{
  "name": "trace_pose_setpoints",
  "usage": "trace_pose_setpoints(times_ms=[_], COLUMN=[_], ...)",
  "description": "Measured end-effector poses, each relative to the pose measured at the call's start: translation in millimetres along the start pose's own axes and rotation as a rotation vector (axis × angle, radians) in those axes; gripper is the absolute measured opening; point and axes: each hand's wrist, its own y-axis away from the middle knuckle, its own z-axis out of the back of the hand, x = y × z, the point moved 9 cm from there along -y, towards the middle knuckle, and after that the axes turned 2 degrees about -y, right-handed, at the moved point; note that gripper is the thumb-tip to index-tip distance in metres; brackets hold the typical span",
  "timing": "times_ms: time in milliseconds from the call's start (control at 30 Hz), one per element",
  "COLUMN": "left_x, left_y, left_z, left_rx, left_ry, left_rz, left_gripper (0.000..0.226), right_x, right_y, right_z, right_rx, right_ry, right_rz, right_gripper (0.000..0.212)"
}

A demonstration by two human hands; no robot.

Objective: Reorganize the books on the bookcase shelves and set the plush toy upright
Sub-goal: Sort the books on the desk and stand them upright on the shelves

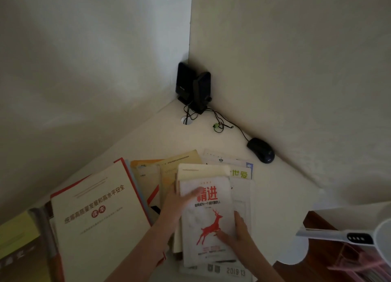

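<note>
Right thumb lies on the lower cover of the deer book, the other fingers run up its right edge and wrap behind it: right hand pinches the book. Left fingers rest across the cover's upper left corner; motion blur hides whether the left hand grips or merely presses. Both forearms are cut off by the lower edge.

The deer book tops a loose stack on the white desk, near the front. Lower books show only as slivers; a green-lettered cover pokes out at upper right, and a strip reading "2019 13" shows at the bottom.

Just left lies a red-edged book, overlapping yellow covers. Further left, more books are dim and cut off.

In the corner stand two black speakers; a mouse sits against the right wall.
</note>
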Motion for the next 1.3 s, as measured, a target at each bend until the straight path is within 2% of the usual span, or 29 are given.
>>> trace_pose_setpoints(times_ms=[67, 133, 167, 267, 333, 433, 500, 600, 667, 700, 767, 900, 1033, 1167, 1300], left_x=[-2.3, -7.0, -9.8, -29.7, -50.2, -78.3, -91.8, -82.1, -63.2, -54.3, -43.1, -47.7, -48.0, -51.4, -48.5], left_y=[3.6, 14.6, 20.4, 35.3, 40.8, 43.9, 45.4, 35.6, 22.5, 18.9, 14.0, 9.6, 2.1, -6.1, -12.7], left_z=[-9.0, -17.7, -21.0, -22.9, -24.2, -16.7, -12.7, -9.7, 1.0, 2.0, -4.8, -10.1, -12.6, -24.2, -60.5], left_rx=[0.034, 0.124, 0.175, 0.280, 0.351, 0.343, 0.331, 0.290, 0.190, 0.193, 0.250, 0.214, 0.199, 0.111, 0.103], left_ry=[-0.053, -0.029, -0.001, 0.130, 0.179, 0.063, -0.061, -0.262, -0.306, -0.328, -0.369, -0.291, -0.233, -0.170, -0.261], left_rz=[-0.067, -0.139, -0.166, -0.243, -0.330, -0.421, -0.472, -0.469, -0.370, -0.329, -0.333, -0.377, -0.390, -0.348, -0.315], left_gripper=[0.030, 0.034, 0.040, 0.070, 0.077, 0.062, 0.053, 0.047, 0.041, 0.046, 0.063, 0.057, 0.051, 0.041, 0.046], right_x=[9.6, 16.9, 22.7, 51.5, 77.6, 104.1, 101.6, 84.7, 78.4, 79.1, 83.4, 87.8, 91.3, 102.8, 90.2], right_y=[4.6, 10.6, 14.0, 29.6, 36.6, 32.0, 17.5, -1.9, -8.1, -10.4, -12.5, -20.6, -27.7, -32.2, -33.1], right_z=[-8.6, -4.5, 4.1, 28.3, 42.7, 52.2, 48.3, 28.4, 23.7, 22.9, 20.9, 21.4, 26.4, 40.7, 81.7], right_rx=[-0.027, -0.073, -0.120, -0.157, -0.166, -0.201, -0.185, -0.102, -0.101, -0.108, -0.117, -0.165, -0.195, -0.177, -0.195], right_ry=[0.065, -0.043, -0.114, -0.187, -0.177, -0.150, -0.133, -0.064, -0.062, -0.070, -0.080, -0.164, -0.207, -0.184, -0.107], right_rz=[0.018, 0.043, 0.083, 0.196, 0.286, 0.366, 0.352, 0.288, 0.290, 0.303, 0.321, 0.308, 0.302, 0.284, 0.175], right_gripper=[0.090, 0.110, 0.113, 0.091, 0.077, 0.057, 0.057, 0.036, 0.039, 0.044, 0.040, 0.034, 0.041, 0.047, 0.042])
